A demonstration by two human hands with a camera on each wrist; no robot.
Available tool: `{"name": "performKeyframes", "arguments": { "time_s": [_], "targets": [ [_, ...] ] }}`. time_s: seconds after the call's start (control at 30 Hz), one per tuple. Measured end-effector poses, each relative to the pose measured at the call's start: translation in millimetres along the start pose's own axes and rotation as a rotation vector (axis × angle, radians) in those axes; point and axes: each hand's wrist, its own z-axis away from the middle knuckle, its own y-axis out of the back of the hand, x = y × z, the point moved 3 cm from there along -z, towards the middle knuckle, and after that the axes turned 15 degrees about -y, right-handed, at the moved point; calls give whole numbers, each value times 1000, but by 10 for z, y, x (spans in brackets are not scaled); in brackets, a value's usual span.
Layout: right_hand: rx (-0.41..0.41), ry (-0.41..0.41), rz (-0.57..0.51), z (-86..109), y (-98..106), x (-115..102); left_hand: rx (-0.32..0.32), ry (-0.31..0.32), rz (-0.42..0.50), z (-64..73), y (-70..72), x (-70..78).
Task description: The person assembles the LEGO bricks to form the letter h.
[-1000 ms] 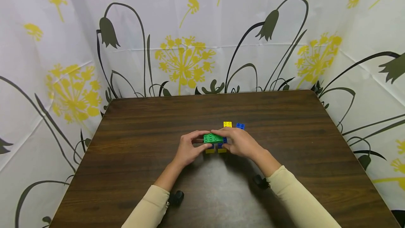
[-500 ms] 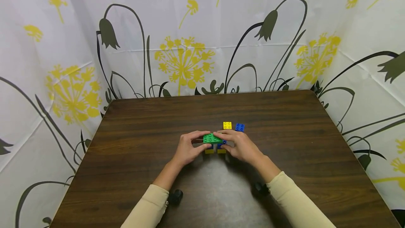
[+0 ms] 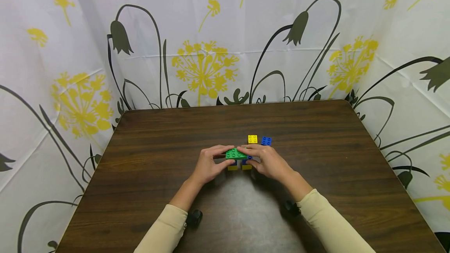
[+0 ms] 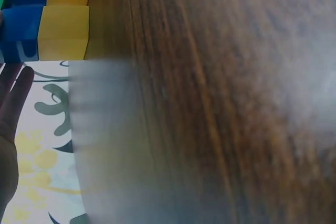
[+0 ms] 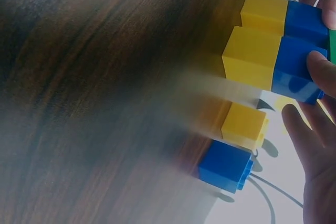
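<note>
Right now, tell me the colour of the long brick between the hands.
The long brick is green, clearest in the head view.

The left arm [image 3: 164, 226] and right arm [image 3: 332, 220] slanted inward; beyond, the left hand [image 3: 208, 164] and right hand [image 3: 268, 159] pinched, facing each other.

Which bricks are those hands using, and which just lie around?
Likely the job:
green rectangular plastic brick
left blue-over-yellow plastic stack
right blue-over-yellow plastic stack

Likely just lying around:
loose yellow square plastic brick
loose blue square plastic brick
</note>
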Motion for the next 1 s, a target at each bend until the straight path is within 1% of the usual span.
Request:
{"name": "performKeyframes", "arguments": {
  "time_s": [0.17, 0.23, 0.33, 0.43, 0.53, 0.8, 1.0],
  "targets": [
    [-3, -2, 8, -5, 5, -3, -4, -10, -18, 80, -37, -180],
    [-5, -4, 10, -9, 10, -6, -17, -1, -24, 114, -42, -257],
    [-10, -10, 11, -14, 14, -3, -49, 16, -31, 130, -34, -304],
    [-15, -13, 12, -13, 18, -6, -84, 39, -37, 130, -21, -315],
    [-15, -11, 18, -10, 14, -1, -105, 44, -47, 123, -14, -310],
    [-16, -8, 30, -5, 4, 9, -112, 25, -54, 110, -3, -300],
    [-10, 6, 32, -1, -2, 14, -116, 31, -59, 110, -4, -294]
  ]
}}
